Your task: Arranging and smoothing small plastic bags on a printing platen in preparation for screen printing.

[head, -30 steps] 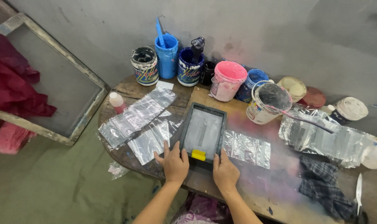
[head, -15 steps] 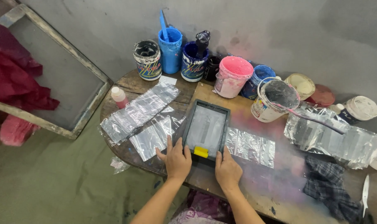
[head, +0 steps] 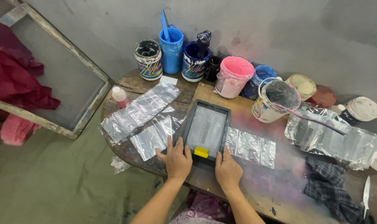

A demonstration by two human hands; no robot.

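Left hand (head: 177,159) and right hand (head: 227,170) lie flat, fingers spread, grasping nothing, pressing the near corners of the small printing screen frame (head: 206,128) on the desk (head: 255,186). Yellow squeegee (head: 201,152) sits between them. Uneven pressure could shift the frame and smear ink onto plastic bags (head: 250,146) just right.

Small dark-framed printing screen (head: 206,130) sits mid-bench, clear plastic bags (head: 135,111) left, right (head: 250,147); big wooden-framed screen (head: 51,79) leans far left.
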